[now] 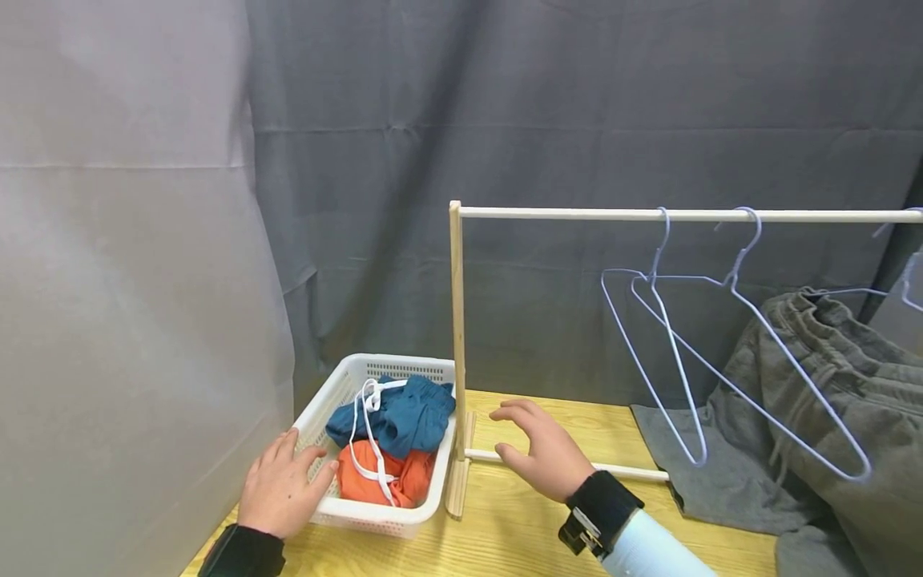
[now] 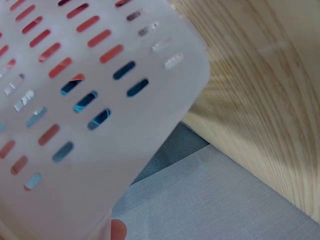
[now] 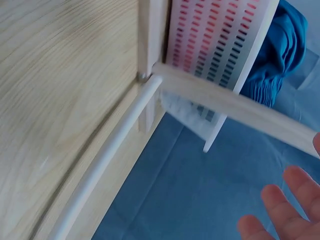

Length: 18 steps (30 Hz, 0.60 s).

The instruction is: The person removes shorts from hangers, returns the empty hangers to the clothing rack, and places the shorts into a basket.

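Note:
A white plastic basket [image 1: 425, 513] with slotted walls stands on the wooden table. My left hand [image 1: 280, 489] grips its left rim, thumb over the inside and fingers along the outside. One fingertip shows past the basket's corner in the left wrist view. Inside lie a blue garment [image 1: 414, 417] and an orange garment [image 1: 414, 473], with white drawstrings [image 1: 371, 449] across them. My right hand [image 1: 544, 453] hovers with fingers spread, holding nothing. It is right of the clothes rack's wooden post [image 1: 457, 320], above the lower white bar [image 1: 627, 472].
Lilac hangers [image 1: 703, 449] hang from the rack's top rail [image 1: 562, 213]. At the right hang grey drawstring trousers [image 1: 815, 401], with grey fabric spread on the table [image 1: 534, 521] below. A pale curtain [image 1: 144, 280] stands close on the left, a grey cloth backdrop [image 1: 541, 96] behind.

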### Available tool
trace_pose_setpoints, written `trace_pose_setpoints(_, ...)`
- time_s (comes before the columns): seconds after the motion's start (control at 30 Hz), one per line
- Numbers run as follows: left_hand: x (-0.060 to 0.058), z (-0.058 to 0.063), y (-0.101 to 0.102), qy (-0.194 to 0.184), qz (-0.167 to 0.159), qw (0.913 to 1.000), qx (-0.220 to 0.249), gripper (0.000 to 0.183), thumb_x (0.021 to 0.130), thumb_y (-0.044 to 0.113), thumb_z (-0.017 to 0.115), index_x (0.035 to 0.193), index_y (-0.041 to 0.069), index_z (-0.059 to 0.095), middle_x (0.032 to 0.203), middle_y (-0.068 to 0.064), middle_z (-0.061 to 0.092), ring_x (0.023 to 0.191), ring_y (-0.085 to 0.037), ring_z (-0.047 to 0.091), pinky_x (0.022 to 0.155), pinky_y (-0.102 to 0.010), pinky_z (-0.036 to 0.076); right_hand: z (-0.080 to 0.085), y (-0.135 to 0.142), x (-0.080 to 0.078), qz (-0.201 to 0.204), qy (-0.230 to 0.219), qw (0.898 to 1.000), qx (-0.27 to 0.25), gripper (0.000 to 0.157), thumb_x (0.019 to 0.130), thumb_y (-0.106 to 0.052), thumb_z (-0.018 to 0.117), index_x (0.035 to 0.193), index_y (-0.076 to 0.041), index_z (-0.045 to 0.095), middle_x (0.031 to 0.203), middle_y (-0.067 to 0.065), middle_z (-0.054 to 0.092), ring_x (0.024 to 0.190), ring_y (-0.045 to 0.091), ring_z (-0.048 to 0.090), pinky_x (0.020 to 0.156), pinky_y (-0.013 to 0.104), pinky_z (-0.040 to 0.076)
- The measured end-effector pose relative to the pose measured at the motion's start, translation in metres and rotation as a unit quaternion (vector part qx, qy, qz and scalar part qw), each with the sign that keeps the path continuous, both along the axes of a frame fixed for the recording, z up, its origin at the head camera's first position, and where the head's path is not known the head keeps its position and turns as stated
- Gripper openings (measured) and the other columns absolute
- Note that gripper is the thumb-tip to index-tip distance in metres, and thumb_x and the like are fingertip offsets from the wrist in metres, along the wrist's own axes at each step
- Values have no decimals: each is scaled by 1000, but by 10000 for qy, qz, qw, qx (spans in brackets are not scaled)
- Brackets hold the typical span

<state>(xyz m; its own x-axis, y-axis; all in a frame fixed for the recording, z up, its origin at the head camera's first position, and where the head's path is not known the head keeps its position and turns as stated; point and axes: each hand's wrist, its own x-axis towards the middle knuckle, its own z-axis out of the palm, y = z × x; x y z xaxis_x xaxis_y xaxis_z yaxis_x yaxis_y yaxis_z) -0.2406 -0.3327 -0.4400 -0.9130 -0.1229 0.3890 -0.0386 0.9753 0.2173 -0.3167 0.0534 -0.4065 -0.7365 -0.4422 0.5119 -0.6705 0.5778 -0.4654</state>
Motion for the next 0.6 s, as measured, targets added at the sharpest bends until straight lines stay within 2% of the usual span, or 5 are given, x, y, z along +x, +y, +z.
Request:
trace_pose_setpoints(0.37,2,1,2,37,-47,10000,29,42,98,46,59,116,10,72,146,-33,44,136,-52,36,107,-71,26,-12,41,10,-325,237,9992,12,39,87,-18,77,125,-14,67,135,9,59,123,31,58,99,52,47)
trace_pose_setpoints(0.6,2,1,2,-70,23,10000,6,44,98,46,59,119,9,71,147,-33,42,137,-51,35,108,-71,25,-17,59,16,-347,464,9983,-18,39,87,-17,77,125,-14,68,131,6,61,122,28,59,97,50,49)
